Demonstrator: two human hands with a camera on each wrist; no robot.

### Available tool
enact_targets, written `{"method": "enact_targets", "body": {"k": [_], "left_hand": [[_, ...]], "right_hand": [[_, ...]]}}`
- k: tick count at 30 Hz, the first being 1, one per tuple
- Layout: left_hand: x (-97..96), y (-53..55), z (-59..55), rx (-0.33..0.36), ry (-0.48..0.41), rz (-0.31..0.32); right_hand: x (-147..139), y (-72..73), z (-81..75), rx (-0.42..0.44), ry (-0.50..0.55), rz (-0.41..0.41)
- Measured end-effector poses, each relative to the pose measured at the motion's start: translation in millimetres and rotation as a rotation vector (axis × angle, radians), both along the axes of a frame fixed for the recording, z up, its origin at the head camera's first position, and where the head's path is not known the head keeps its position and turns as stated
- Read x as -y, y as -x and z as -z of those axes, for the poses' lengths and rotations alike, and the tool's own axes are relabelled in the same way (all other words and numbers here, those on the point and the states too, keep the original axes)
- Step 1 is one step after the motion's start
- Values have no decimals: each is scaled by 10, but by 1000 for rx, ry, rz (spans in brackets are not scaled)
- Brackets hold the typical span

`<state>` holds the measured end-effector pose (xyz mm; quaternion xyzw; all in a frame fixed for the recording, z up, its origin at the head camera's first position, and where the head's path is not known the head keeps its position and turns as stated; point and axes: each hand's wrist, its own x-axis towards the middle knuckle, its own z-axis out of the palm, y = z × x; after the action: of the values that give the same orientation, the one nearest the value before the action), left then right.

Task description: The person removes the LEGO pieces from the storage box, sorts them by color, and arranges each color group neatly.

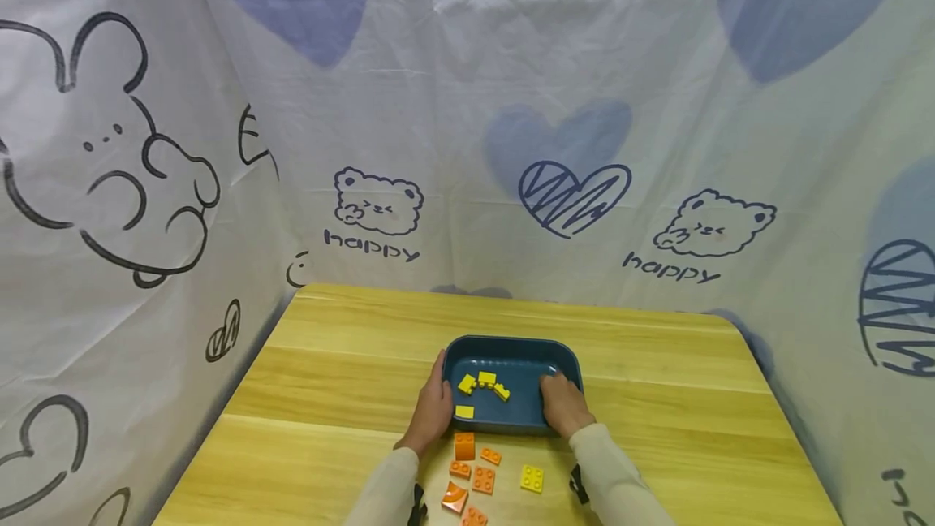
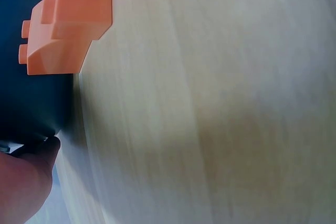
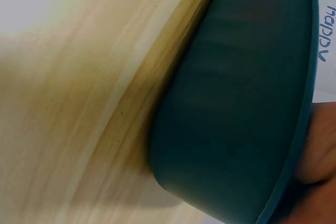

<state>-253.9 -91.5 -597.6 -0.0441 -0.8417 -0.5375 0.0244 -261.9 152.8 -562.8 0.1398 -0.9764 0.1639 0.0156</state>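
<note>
A dark teal tray (image 1: 514, 427) stands on the table with several small yellow bricks (image 1: 487, 379) lying on its left part. My left hand (image 1: 433, 407) rests along the tray's left outer side, fingers fairly straight; its thumb (image 2: 31, 174) touches the wall in the left wrist view. Over the tray's right part, my right hand (image 1: 562, 403) reaches inside with bent fingers. Whatever its fingertips touch or hold is hidden. Beyond the rim in the right wrist view, bent fingers (image 3: 316, 145) show partly.
In front of the tray lie several orange bricks (image 1: 484, 480), some close to its near wall. A yellow brick (image 1: 532, 478) with studs lies to their right. The wooden table (image 1: 672, 396) is bordered by a white printed cloth (image 1: 467, 144) at the back and sides.
</note>
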Motion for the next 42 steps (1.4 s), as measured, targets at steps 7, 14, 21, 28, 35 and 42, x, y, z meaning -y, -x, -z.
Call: {"method": "enact_targets", "body": {"k": [7, 14, 21, 28, 35, 42], "left_hand": [[-6, -11, -9, -10, 8, -1], [0, -6, 2, -23, 13, -7], [5, 11, 11, -21, 0, -2], [-2, 4, 12, -49, 12, -6], [-4, -7, 15, -35, 15, -6], [4, 10, 32, -22, 5, 2]], "right_hand": [[-19, 14, 75, -96, 23, -13], [-27, 21, 92, -145, 63, 3], [0, 50, 108, -141, 84, 21], [24, 53, 94, -181, 76, 4], [30, 51, 102, -235, 131, -23], [27, 64, 91, -242, 167, -25]]}}
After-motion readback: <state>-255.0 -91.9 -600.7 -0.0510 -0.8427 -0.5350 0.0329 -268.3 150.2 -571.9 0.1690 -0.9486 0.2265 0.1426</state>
